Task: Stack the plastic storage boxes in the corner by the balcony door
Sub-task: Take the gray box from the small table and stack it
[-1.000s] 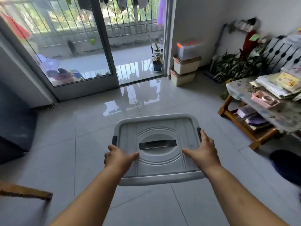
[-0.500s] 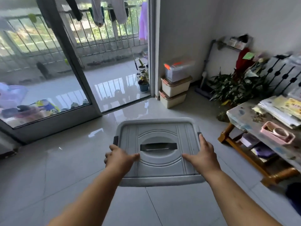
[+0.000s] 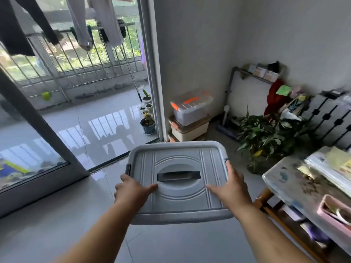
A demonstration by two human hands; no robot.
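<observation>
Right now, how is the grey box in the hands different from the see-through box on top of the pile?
The grey box is solid grey, so its inside is hidden; the clear box is see-through.

The grey box has a dark handle and clips; the clear box has orange ones.

The grey box is held up by the left hand and right hand; the clear box rests on a beige box in the corner.

Both have lids on.
</observation>
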